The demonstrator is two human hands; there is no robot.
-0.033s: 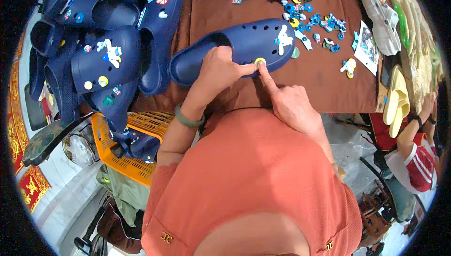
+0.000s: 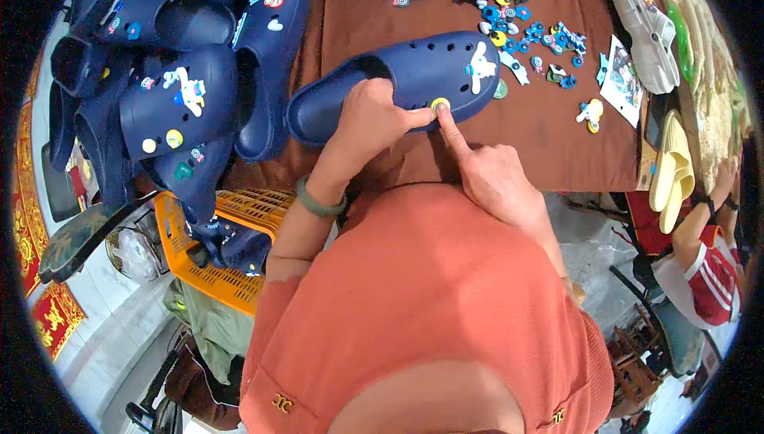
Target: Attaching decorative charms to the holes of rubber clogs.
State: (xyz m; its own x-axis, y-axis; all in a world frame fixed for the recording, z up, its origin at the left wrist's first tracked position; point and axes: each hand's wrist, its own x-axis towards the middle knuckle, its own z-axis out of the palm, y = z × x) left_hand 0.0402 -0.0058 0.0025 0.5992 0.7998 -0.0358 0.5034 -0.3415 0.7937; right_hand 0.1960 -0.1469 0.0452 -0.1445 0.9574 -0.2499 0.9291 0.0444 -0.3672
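Head view, looking down on a brown cloth-covered table [image 2: 549,139]. Item: one navy-blue perforated foam clog [image 2: 398,76], lying on its side at centre, toe pointing right, bearing a white cartoon-figure charm [image 2: 480,68]. Left hand [image 2: 368,119] curled over the clog's near edge, gripping it. Right hand [image 2: 493,175] with fingers folded and forefinger extended, its tip pressing a small round yellow charm [image 2: 439,103] on the clog's upper. Far right: scattered small blue, yellow and white charms [image 2: 533,32]. Left: heap of navy clogs [image 2: 183,60], several already decorated. Near left: orange plastic crate [image 2: 208,275] holding more clogs. Right edge: white clog [image 2: 649,32] and pale yellow sandals [image 2: 668,171].
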